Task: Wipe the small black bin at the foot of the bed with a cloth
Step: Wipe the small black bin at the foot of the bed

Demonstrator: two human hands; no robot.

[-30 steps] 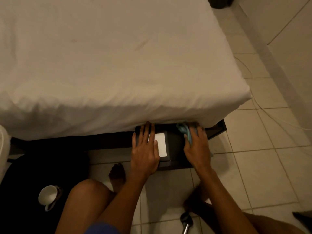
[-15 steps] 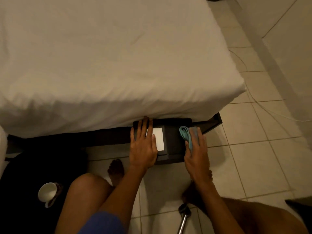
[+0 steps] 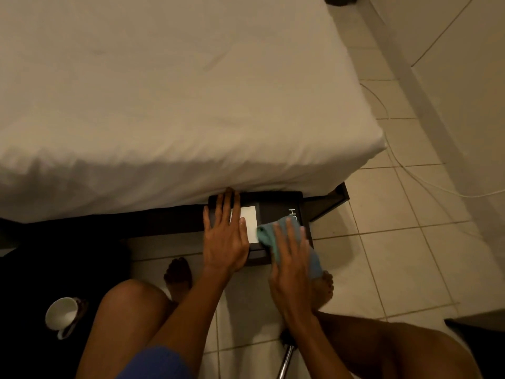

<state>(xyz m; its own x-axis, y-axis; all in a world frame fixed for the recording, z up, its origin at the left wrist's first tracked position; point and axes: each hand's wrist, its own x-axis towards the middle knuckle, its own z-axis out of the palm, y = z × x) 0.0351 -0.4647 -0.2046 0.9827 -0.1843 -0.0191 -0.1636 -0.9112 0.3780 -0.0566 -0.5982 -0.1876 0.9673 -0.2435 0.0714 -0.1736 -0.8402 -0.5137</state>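
Note:
A small black bin (image 3: pixel 276 209) sits on the tiled floor, tucked against the dark bed frame under the mattress edge. Its top bears a white rectangular label and some white lettering. My left hand (image 3: pixel 226 236) lies flat on the bin's left side, fingers spread, holding nothing. My right hand (image 3: pixel 289 250) presses a teal cloth (image 3: pixel 269 233) onto the bin's near right part, with the cloth bunched under the fingers and trailing down by the wrist.
The white-sheeted bed (image 3: pixel 177 91) fills the upper view. A white cup (image 3: pixel 61 314) lies on a dark mat at the lower left. A white cable (image 3: pixel 404 165) runs over the tiles on the right. A metal pole (image 3: pixel 285 356) stands between my knees.
My right hand has drawn the cloth from the bin's far right corner toward me and leftward across the top. My left hand has stayed on the bin's left side.

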